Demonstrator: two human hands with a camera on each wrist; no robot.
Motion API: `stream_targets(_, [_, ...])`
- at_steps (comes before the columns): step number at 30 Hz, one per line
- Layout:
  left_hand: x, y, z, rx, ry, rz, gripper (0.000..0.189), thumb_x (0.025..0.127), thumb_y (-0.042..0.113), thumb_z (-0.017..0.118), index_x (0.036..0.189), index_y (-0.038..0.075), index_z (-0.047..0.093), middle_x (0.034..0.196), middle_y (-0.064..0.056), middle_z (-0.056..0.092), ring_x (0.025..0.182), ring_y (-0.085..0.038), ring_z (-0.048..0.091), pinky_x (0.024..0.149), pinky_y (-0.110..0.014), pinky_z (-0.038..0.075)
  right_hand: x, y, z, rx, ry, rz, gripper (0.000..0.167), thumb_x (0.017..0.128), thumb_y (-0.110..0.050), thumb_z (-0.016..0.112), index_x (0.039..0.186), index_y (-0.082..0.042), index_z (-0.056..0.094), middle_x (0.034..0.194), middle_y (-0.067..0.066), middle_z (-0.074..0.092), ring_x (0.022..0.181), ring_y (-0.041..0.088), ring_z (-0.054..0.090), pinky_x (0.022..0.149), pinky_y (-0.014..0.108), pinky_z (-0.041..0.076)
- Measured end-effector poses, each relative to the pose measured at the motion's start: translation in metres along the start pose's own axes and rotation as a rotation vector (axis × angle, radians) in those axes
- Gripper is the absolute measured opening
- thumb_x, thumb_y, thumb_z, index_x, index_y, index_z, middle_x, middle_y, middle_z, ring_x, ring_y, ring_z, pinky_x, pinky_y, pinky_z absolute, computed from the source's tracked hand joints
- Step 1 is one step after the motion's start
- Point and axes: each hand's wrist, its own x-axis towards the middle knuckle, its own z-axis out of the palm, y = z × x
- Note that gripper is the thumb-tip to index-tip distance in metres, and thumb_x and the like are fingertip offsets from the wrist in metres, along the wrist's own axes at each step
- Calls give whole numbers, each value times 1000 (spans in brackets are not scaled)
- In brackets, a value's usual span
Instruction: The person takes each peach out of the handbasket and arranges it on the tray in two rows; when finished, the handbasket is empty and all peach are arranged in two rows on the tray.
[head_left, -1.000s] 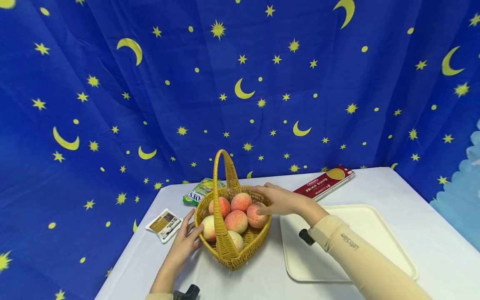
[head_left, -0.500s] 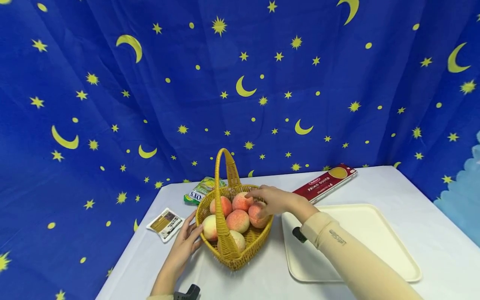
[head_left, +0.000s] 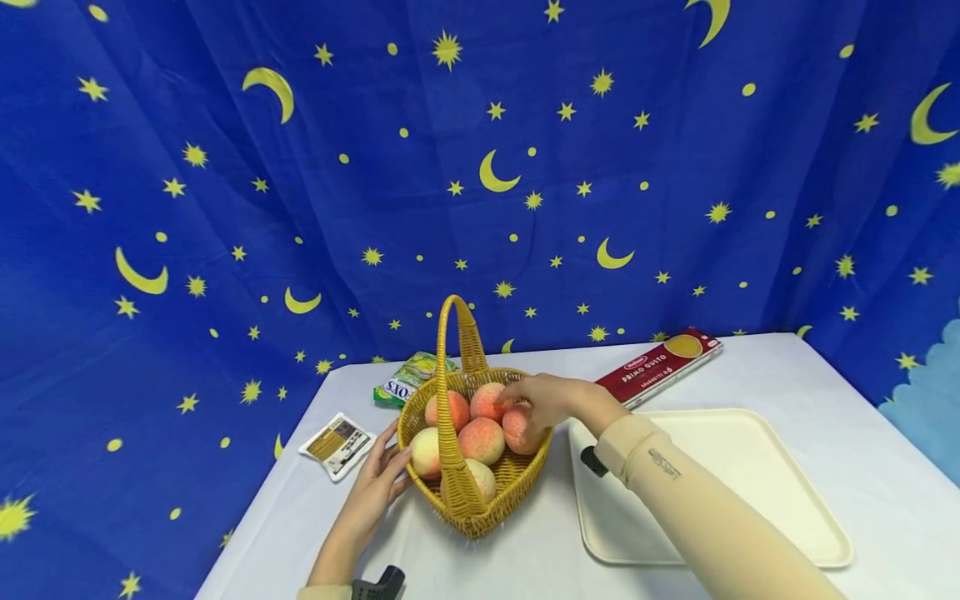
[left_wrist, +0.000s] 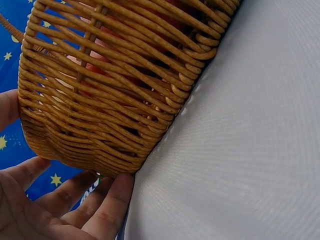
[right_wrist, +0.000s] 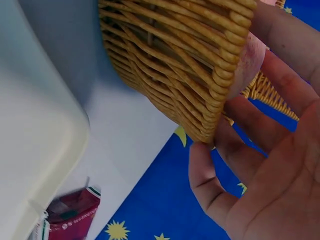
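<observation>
A yellow heart-shaped wicker basket (head_left: 517, 492) with a tall handle holds several red-and-cream peaches (head_left: 482, 442) on the table. Its left side is held by my left hand (head_left: 372, 483): the thumb lies by the rim and the fingers spread along the outer wall, as the left wrist view shows. From the right, my right hand (head_left: 551, 400) reaches over the rim and its bent fingers grip the rightmost peach (head_left: 517, 429). Through the right wrist view, part of that peach (right_wrist: 250, 62) shows between the fingers and the wicker, while the little finger hangs outside the rim. Some fingertips are hidden.
A cream tray (head_left: 720, 542) lies right of the basket, under my right forearm. Behind it is a red spaghetti box (head_left: 660, 367). A green snack bag (head_left: 408, 379) sits behind the basket, and a small white-edged packet (head_left: 337, 446) lies to the left.
My right hand has drawn its fingers in, bending them down around the rightmost peach. The left hand stays at the basket's side. The whole view has shifted slightly.
</observation>
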Motion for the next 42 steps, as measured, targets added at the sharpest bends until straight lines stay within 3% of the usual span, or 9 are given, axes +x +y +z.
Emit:
stream_targets(12, [0, 0, 0, 16, -7, 12, 72, 113, 35, 55, 173, 17, 19, 169, -30, 34, 153, -47, 43, 118, -51, 54, 5, -11, -11, -31, -92, 65, 58, 78, -11, 95, 131, -14, 72, 131, 5, 70, 120, 23, 62, 113, 48, 54])
stream_targets(31, [0, -1, 1, 16, 0, 8, 73, 112, 37, 57, 172, 17, 21, 169, -30, 35, 152, -46, 45, 117, -49, 55, 8, -6, -15, 7, -125, 31, 54, 80, -6, 90, 130, -13, 74, 130, -2, 71, 121, 17, 62, 115, 45, 54])
stream_targets(42, [0, -1, 1, 19, 8, 11, 72, 113, 34, 56, 172, 16, 20, 168, -31, 36, 151, -46, 46, 115, -49, 57, 9, -8, -18, -46, -120, 46, 51, 78, -2, 88, 126, -14, 75, 117, -1, 70, 107, 17, 59, 103, 40, 56])
